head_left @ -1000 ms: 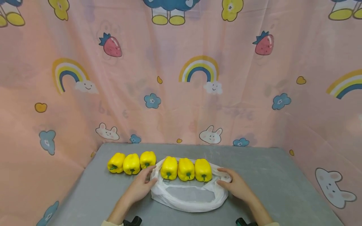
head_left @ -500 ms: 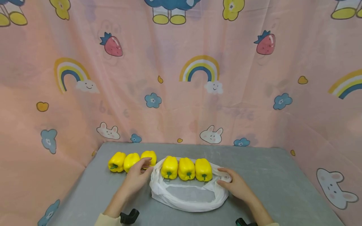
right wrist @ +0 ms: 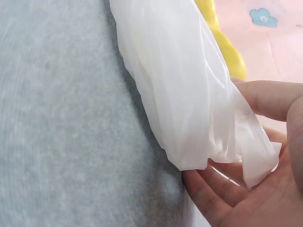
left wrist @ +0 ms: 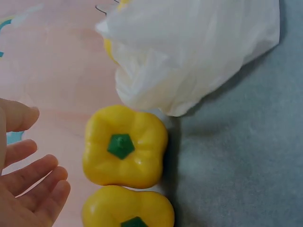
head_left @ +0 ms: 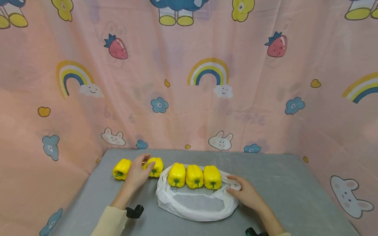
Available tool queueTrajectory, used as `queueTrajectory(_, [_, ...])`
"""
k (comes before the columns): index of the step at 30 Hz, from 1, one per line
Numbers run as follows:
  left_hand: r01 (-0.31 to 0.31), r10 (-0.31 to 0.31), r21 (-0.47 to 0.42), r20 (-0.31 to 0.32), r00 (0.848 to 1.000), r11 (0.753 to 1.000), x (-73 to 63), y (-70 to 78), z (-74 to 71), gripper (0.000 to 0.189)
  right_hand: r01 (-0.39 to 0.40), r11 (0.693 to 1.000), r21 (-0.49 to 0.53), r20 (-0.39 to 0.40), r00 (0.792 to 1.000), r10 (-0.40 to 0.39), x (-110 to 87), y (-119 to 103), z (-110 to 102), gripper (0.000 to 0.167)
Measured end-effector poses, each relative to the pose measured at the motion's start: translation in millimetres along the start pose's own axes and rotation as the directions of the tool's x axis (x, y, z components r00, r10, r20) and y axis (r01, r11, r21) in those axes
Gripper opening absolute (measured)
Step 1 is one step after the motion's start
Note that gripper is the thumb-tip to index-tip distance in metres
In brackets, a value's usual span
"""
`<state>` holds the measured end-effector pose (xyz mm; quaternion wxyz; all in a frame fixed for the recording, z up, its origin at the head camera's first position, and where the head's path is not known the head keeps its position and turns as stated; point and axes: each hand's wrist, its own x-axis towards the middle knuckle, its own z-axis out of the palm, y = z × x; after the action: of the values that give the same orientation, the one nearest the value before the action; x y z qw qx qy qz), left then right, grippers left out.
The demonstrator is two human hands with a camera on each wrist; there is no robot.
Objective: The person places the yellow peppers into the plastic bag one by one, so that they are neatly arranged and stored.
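Observation:
My left hand (head_left: 137,172) is over the row of yellow bell peppers left of the bag, thumb and fingers apart and nothing between them. It mostly hides the middle one; the outer left pepper (head_left: 122,169) and the right pepper (head_left: 156,167) still show. In the left wrist view, the fingers hang beside a bell pepper (left wrist: 125,146) with a green stem. My right hand (right wrist: 255,189) holds the right edge of a white plastic bag (right wrist: 175,94), thumb on one side and fingers under the other. Three yellow bell peppers (head_left: 194,177) sit side by side in the bag's open mouth.
The grey table (head_left: 265,183) runs back to a pink patterned curtain (head_left: 189,118), which also hangs along both sides. Black wrist mounts (head_left: 135,211) sit at both wrists.
My left hand has let go of the bag's left edge and moved left and away from me, over the row of bell peppers. The right hand stays at the bag.

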<state>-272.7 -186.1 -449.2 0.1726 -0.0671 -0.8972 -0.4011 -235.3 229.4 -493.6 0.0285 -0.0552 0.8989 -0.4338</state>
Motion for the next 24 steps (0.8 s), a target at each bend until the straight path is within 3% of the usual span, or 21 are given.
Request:
queueTrajectory(11, [0.009, -0.019, 0.15, 0.07, 0.997, 0.989, 21.9, -13.1, 12.5, 0.054, -0.025, 1.0, -0.005, 0.003, 1.0, 0.025, -0.2, -3, 1, 0.055])
queueTrajectory(17, [0.018, -0.042, 0.218, 0.108, 0.993, 0.976, 22.9, -20.1, 15.9, 0.059, -0.021, 1.0, 0.003, 0.003, 1.0, 0.021, 1.0, -1, 2, 0.054])
queueTrajectory(24, [-0.016, -0.031, 0.251, 0.182, 0.983, 0.968, 23.1, -15.6, 23.2, 0.062, -0.024, 1.0, -0.003, -0.001, 1.0, 0.024, 0.8, 1, 2, 0.055])
